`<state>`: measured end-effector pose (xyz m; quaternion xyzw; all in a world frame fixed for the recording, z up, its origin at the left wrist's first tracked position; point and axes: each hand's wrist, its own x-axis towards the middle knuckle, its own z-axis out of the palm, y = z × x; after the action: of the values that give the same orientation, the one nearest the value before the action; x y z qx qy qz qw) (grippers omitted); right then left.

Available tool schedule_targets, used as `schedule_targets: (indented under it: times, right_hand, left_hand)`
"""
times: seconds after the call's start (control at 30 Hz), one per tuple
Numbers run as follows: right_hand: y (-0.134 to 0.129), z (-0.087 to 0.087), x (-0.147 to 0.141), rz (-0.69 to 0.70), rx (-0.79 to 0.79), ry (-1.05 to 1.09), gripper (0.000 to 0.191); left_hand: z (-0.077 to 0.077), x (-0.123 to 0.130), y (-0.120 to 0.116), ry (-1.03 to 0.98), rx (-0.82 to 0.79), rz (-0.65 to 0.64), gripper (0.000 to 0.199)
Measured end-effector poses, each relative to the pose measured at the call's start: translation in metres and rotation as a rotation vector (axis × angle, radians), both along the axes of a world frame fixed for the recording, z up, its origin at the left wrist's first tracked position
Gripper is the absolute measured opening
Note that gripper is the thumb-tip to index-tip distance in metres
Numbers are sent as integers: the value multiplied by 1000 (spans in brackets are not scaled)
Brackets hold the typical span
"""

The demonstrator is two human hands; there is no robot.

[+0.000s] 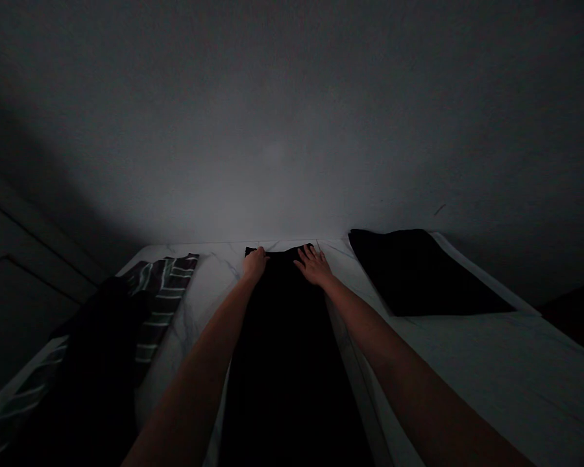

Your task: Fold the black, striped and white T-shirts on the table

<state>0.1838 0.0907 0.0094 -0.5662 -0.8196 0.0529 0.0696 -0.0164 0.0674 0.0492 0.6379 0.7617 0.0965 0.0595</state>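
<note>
A long black garment point(289, 350), shaped like trousers, lies lengthwise in front of me on a white marble-patterned surface. Its far edge curves slightly and reaches almost to the wall. My left hand point(255, 264) is closed on the far left corner, fingers curled over the cloth. At the far right corner my right hand point(314, 264) lies flat, fingers spread on the fabric and past its edge. The room is dim, so seams and folds in the black cloth cannot be made out.
A folded black cloth point(423, 275) lies at the right against the wall. On the left a striped garment point(168, 295) is partly covered by another black garment point(97, 363). A grey wall point(282, 130) rises behind the marble-patterned surface point(467, 363); a panelled door or cabinet point(24, 259) stands far left.
</note>
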Motion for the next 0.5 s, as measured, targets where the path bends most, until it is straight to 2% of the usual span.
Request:
schedule_targets:
  times: [0.1, 0.17, 0.23, 0.33, 0.4, 0.5]
  right_hand:
    - [-7, 8, -7, -28, 35, -19, 61]
    - [-20, 15, -14, -2, 104, 12, 56]
    - [-41, 22, -23, 117, 168, 80, 46]
    - [-77, 31, -39, 300, 210, 126, 30]
    - [-95, 34, -48, 305, 215, 88, 27]
    - [-107, 33, -56, 262, 171, 38, 21]
  left_hand:
    - [3, 1, -8, 4, 17, -33, 22]
    - [7, 0, -15, 11, 48, -56, 27]
    - [10, -3, -23, 34, 116, -118, 28]
    - [9, -9, -30, 56, 192, -299, 21]
    - [5, -13, -32, 18, 160, -412, 25]
    - [-4, -18, -31, -47, 79, -493, 34]
